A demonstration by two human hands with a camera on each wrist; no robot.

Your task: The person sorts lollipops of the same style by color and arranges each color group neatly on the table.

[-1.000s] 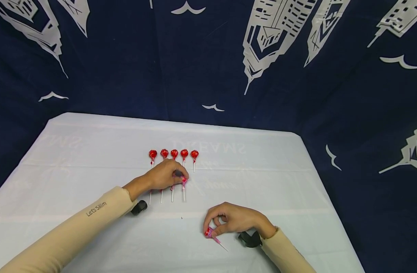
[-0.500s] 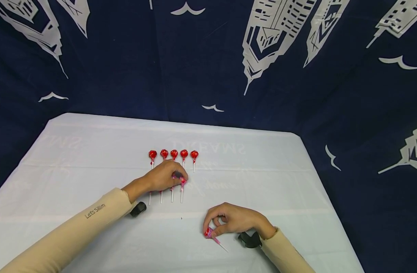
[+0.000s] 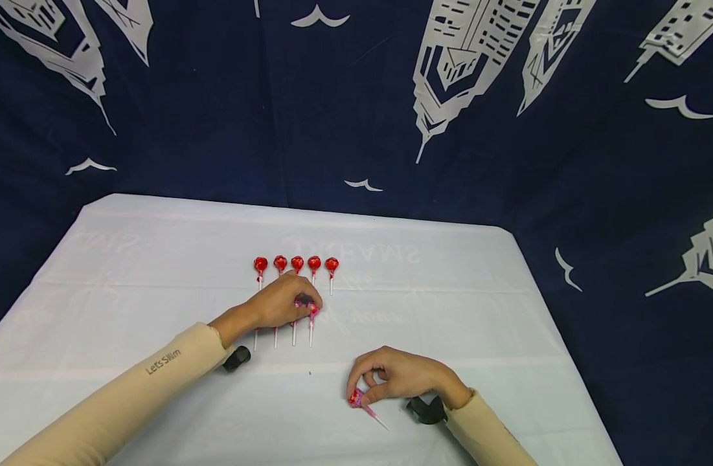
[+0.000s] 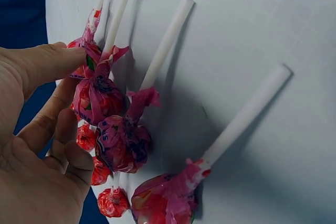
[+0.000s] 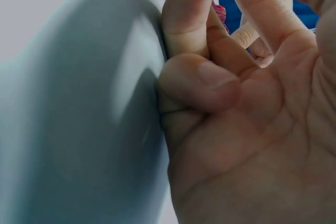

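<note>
My left hand (image 3: pixel 283 301) pinches a pink-wrapped lollipop (image 3: pixel 313 309) at the right end of a front row, its white stick toward me. In the left wrist view, the thumb (image 4: pixel 58 61) presses that lollipop's wrapper, beside other pink-wrapped lollipops (image 4: pixel 123 142) lying on the cloth. Behind the left hand is a back row of red lollipops (image 3: pixel 331 264), partly covered by the hand. Nearer me on the right, my right hand (image 3: pixel 399 372) pinches another lollipop (image 3: pixel 356 398) between thumb and fingers, its stick pointing down and right. In the right wrist view, the right palm (image 5: pixel 247 145) hides that lollipop.
A white cloth (image 3: pixel 158 246) with faint lettering covers the table. A dark blue curtain (image 3: pixel 216 116) with white building and bird prints hangs behind it. Dark wrist devices (image 3: pixel 427 410) sit under both wrists.
The lollipop in my left hand has shifted slightly left, closer to its neighbour in the front row. My right hand stays in place with its lollipop.
</note>
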